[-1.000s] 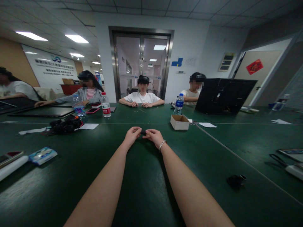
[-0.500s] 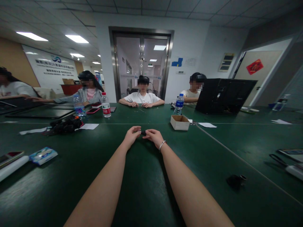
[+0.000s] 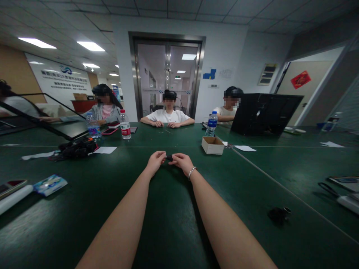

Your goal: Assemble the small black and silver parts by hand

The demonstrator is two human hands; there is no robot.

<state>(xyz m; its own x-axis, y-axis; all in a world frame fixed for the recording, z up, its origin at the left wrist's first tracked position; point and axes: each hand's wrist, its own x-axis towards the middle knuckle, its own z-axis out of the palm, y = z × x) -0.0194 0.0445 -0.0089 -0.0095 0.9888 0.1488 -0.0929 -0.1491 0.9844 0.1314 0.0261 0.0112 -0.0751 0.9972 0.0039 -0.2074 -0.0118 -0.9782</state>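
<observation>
both hands are meeting out over the green table (image 3: 168, 216), with the arms stretching straight forward. the left hand (image 3: 155, 160) is pinching one end of a small black piece (image 3: 169, 158), thumb and fingertips drawn in narrow. the right hand (image 3: 183, 161), wearing a thin bracelet (image 3: 192, 172) at the wrist, is closing on the other end in the same way. the small black piece is sitting right between the two sets of fingertips, touching both and hovering just over the table top. it is too small to make out, perhaps a short cap or clip.

beyond the right hand and a little to its right, an open cardboard box (image 3: 212, 145) is standing on the table, near but apart. farther past it, a blue-labelled water bottle (image 3: 212, 123) and a black laptop (image 3: 266, 113) are standing. nearer than the right hand and well off to its right, a dark pouch (image 3: 279, 214) is lying alone. well to the left of the left hand, a black bundle (image 3: 77, 147) is lying, with a red-labelled bottle (image 3: 125, 125) standing beyond it. a tissue packet (image 3: 50, 184) is lying nearer, far to the left. straight across from the hands, a person in a white shirt (image 3: 167, 116) is sitting with both hands on the table. nothing is lying between the hands and the cardboard box.
</observation>
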